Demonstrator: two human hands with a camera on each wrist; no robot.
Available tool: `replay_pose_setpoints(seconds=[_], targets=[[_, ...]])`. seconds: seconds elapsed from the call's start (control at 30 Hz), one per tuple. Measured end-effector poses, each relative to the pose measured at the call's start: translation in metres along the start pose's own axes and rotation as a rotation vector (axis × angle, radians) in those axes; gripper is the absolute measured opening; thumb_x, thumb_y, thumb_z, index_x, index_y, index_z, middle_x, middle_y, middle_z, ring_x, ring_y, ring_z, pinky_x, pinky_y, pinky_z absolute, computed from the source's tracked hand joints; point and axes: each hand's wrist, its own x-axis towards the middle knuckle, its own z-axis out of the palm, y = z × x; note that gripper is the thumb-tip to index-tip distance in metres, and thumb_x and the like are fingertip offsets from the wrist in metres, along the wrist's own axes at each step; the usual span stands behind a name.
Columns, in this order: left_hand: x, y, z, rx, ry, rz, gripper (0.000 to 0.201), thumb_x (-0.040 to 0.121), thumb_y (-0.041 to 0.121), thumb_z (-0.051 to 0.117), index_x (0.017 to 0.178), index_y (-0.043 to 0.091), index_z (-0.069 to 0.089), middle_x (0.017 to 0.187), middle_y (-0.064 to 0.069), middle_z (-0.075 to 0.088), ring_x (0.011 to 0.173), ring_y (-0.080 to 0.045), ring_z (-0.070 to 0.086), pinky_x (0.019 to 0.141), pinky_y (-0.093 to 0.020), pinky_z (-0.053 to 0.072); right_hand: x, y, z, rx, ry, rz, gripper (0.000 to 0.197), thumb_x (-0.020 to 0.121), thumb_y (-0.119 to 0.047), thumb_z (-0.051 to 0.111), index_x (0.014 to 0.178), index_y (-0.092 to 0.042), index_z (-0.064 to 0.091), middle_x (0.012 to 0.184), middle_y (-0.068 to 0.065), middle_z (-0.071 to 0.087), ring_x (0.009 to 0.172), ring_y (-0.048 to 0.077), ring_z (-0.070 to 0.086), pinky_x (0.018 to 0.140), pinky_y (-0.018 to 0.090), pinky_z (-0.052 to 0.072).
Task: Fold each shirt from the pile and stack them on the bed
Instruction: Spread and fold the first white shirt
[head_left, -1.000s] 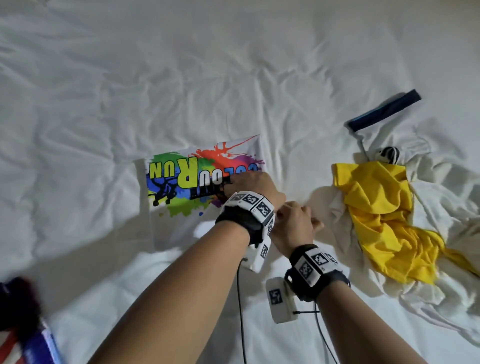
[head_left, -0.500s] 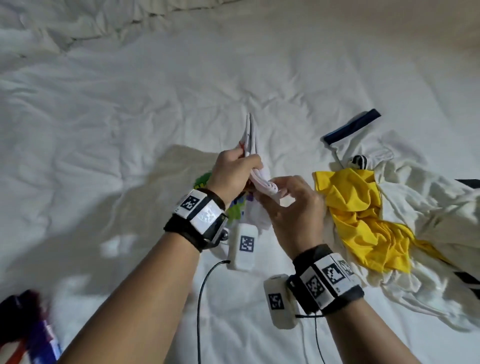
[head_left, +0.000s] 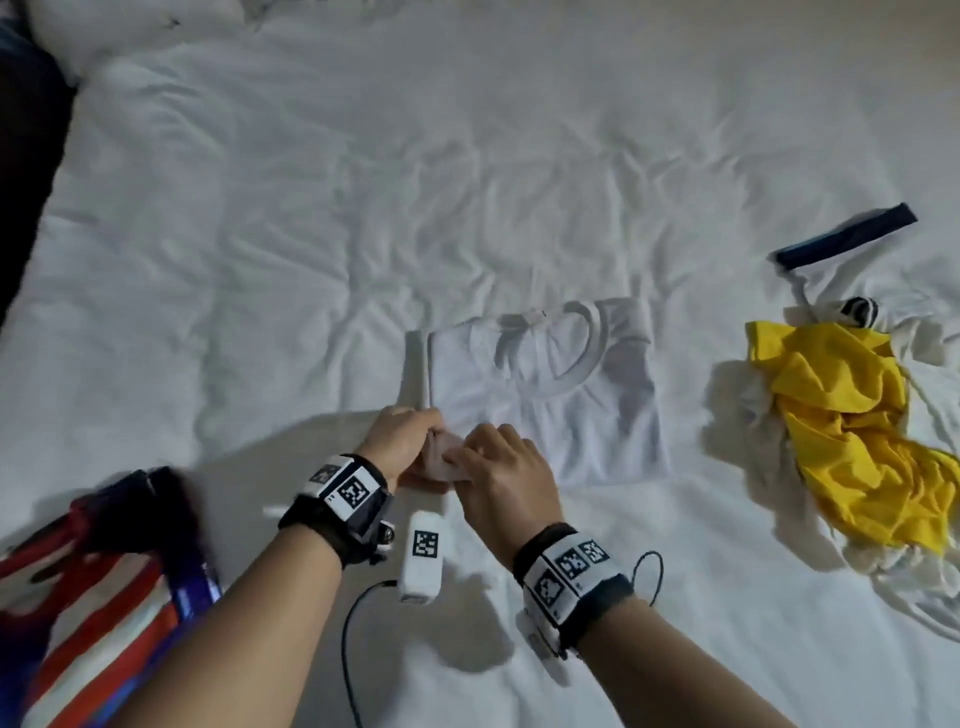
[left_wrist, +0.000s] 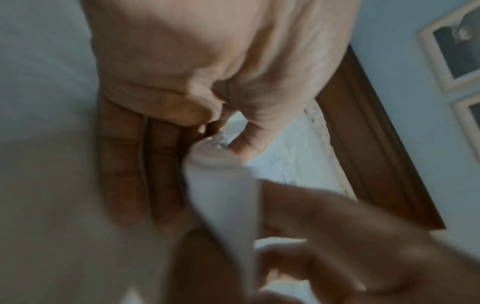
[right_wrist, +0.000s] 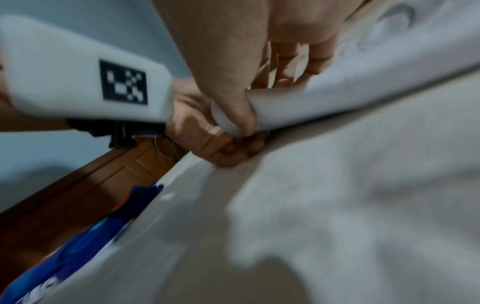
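A folded white shirt (head_left: 545, 400) lies flat on the bed, collar side up, its neckline towards the far edge. My left hand (head_left: 402, 439) and right hand (head_left: 496, 465) meet at its near left corner, and both pinch the fabric there. In the right wrist view my right hand (right_wrist: 241, 107) curls thumb and fingers round the rolled shirt edge (right_wrist: 324, 98), with the left hand (right_wrist: 210, 142) just below. The left wrist view shows the white fabric (left_wrist: 223, 185) between blurred fingers. The unfolded pile, topped by a yellow shirt (head_left: 841, 415), is at the right.
A navy-trimmed white garment (head_left: 847, 236) sticks out behind the pile. Red, white and blue striped fabric (head_left: 78, 597) lies at the near left corner. Rumpled white bedsheet (head_left: 363, 182) stretches beyond the shirt. A cable (head_left: 353, 649) trails from my left wrist.
The shirt lay print side up, was lifted upright between both hands, and now lies flipped over, collar side up. Both hands have come down to its near left corner.
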Motion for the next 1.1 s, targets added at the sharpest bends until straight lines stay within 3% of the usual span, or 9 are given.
replay_pose_setpoints(seconds=[0.1,0.27,0.4,0.47,0.63,0.83,0.9,1.0,1.1], targets=[[0.012,-0.036,-0.022,-0.015,0.099,-0.013,0.012,0.082,0.012,0.064,0.078,0.003,0.071,0.067,-0.017,0.063,0.060,-0.027,0.059,0.059,-0.036,0.051,-0.022,-0.024,0.037,0.093,-0.100,0.033,0.023,0.071,-0.010,0.082,0.092,-0.018,0.074,0.090,0.000,0.061,0.075,0.026,0.055,0.062,0.037,0.050],[0.004,-0.072,-0.051,0.065,0.300,0.109,0.025,0.063,0.029,0.065,0.065,0.004,0.065,0.059,-0.009,0.061,0.063,-0.032,0.060,0.065,-0.051,0.055,-0.035,-0.053,0.051,0.195,-0.231,-0.005,0.024,0.081,-0.010,0.062,0.101,-0.017,0.075,0.107,-0.001,0.070,0.084,0.026,0.062,0.074,0.041,0.054],[-0.022,-0.094,-0.041,0.311,0.511,0.172,0.022,0.086,0.040,0.065,0.099,0.022,0.061,0.096,0.003,0.066,0.084,-0.026,0.057,0.077,-0.036,0.048,-0.039,-0.040,0.031,0.280,-0.094,0.031,0.031,0.086,-0.012,0.053,0.107,-0.012,0.076,0.104,0.001,0.073,0.092,0.023,0.065,0.080,0.037,0.056],[-0.031,-0.103,-0.025,0.384,0.586,0.206,0.023,0.090,0.044,0.061,0.100,0.023,0.057,0.100,0.003,0.064,0.084,-0.023,0.053,0.075,-0.034,0.042,-0.043,-0.021,0.022,0.209,0.050,0.067,0.027,0.088,-0.008,0.056,0.106,-0.010,0.077,0.109,0.003,0.073,0.104,0.026,0.064,0.089,0.039,0.054],[-0.022,-0.119,0.000,0.405,0.643,0.170,0.031,0.095,0.044,0.056,0.100,0.014,0.065,0.107,-0.009,0.066,0.101,-0.035,0.061,0.083,-0.045,0.050,-0.057,0.023,0.010,-0.109,-0.046,0.248,0.043,0.097,-0.024,0.046,0.136,-0.015,0.061,0.152,0.015,0.048,0.145,0.039,0.035,0.120,0.055,0.027],[-0.008,-0.125,-0.006,-0.048,0.699,0.230,0.029,0.091,0.023,0.068,0.068,0.018,0.050,0.072,-0.001,0.061,0.082,-0.038,0.057,0.081,-0.046,0.050,-0.062,0.042,0.007,-0.151,-0.188,0.306,0.053,0.105,-0.041,0.032,0.154,-0.022,0.039,0.167,0.007,0.026,0.156,0.028,0.014,0.126,0.037,0.000],[-0.008,-0.127,-0.011,-0.137,0.699,0.163,0.030,0.090,0.023,0.069,0.066,0.016,0.051,0.068,0.001,0.060,0.079,-0.037,0.056,0.084,-0.046,0.051,-0.061,0.044,0.005,-0.163,-0.215,0.312,0.055,0.106,-0.045,0.029,0.156,-0.025,0.034,0.168,0.005,0.023,0.157,0.027,0.011,0.127,0.038,0.001],[-0.009,-0.124,-0.014,0.008,0.650,0.074,0.023,0.094,0.029,0.061,0.074,0.018,0.057,0.078,0.000,0.062,0.083,-0.034,0.053,0.097,-0.047,0.045,-0.057,0.045,0.001,-0.191,-0.229,0.309,0.053,0.105,-0.046,0.029,0.154,-0.025,0.035,0.165,0.004,0.029,0.153,0.029,0.020,0.125,0.047,0.014],[-0.007,-0.116,-0.015,0.182,0.648,0.141,0.027,0.100,0.038,0.050,0.082,0.019,0.055,0.082,0.001,0.059,0.083,-0.029,0.047,0.095,-0.045,0.037,-0.047,0.045,-0.002,-0.224,-0.202,0.323,0.057,0.102,-0.044,0.033,0.155,-0.023,0.035,0.165,0.008,0.029,0.154,0.030,0.020,0.126,0.047,0.011]])
